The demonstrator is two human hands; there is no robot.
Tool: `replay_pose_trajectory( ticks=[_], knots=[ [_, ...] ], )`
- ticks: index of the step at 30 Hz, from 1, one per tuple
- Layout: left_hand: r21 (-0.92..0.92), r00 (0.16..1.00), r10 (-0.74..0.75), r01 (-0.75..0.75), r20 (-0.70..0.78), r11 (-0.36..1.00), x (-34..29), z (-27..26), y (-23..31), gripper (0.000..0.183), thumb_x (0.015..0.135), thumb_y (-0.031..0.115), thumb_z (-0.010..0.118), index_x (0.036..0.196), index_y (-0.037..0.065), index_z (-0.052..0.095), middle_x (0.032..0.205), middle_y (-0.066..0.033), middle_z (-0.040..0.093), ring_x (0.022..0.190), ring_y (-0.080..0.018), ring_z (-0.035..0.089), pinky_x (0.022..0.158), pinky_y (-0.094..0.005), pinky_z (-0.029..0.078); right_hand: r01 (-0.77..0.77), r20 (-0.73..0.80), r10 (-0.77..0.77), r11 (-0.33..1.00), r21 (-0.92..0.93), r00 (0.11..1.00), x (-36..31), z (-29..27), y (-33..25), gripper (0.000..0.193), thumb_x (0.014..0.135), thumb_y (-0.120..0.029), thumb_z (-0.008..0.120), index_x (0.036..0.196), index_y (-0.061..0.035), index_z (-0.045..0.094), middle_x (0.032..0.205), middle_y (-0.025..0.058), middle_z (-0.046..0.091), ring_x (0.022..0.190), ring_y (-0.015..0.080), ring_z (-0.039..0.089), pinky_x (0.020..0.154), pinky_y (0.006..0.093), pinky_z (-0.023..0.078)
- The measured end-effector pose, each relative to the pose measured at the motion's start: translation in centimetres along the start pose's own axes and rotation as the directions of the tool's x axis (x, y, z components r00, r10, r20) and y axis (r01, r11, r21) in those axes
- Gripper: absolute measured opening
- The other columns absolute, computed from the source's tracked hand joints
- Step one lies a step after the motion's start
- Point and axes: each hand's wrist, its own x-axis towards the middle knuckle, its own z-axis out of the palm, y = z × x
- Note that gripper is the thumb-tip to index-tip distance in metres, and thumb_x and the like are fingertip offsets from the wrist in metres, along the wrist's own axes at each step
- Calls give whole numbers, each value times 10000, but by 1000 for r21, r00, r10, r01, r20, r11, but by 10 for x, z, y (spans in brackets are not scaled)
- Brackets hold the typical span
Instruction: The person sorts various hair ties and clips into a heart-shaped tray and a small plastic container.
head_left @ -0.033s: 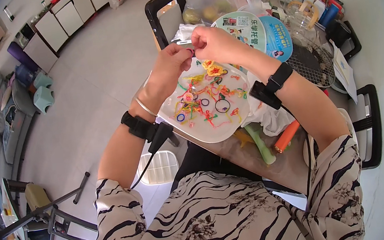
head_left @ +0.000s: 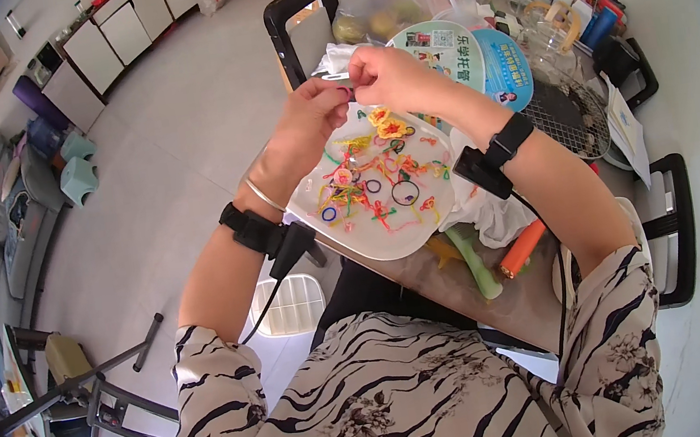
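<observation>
One sm. purplish item [head_left: 349, 94] btwn L grip [head_left: 310, 118] & R grip [head_left: 391, 78].

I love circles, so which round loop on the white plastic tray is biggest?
The thin black round loop: it is clearly wider than the small dark round loop just left of it and the bright blue round loop farther left.

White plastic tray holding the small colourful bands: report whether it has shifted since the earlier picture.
No. The white plastic tray shows no visible shift in any direction, judged against the edge of the greyish-brown tabletop.
</observation>
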Motion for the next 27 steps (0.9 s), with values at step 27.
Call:
replay_pose_trajectory(
  ticks=[27],
  knots=[
    [74, 995, -34, 28, 90, 997, 6, -34, -27, 180, 956, 119, 531, 1096, 43, 614, 950, -12, 616, 847, -91, 533, 763, -226, 447, 0, 130, 56, 918, -396, 990, 31, 21, 52, 184, 796, -135, 636, 957, -72, 699, 853, 120, 694, 802, 245, 669, 731, 353, 513]
  ],
)
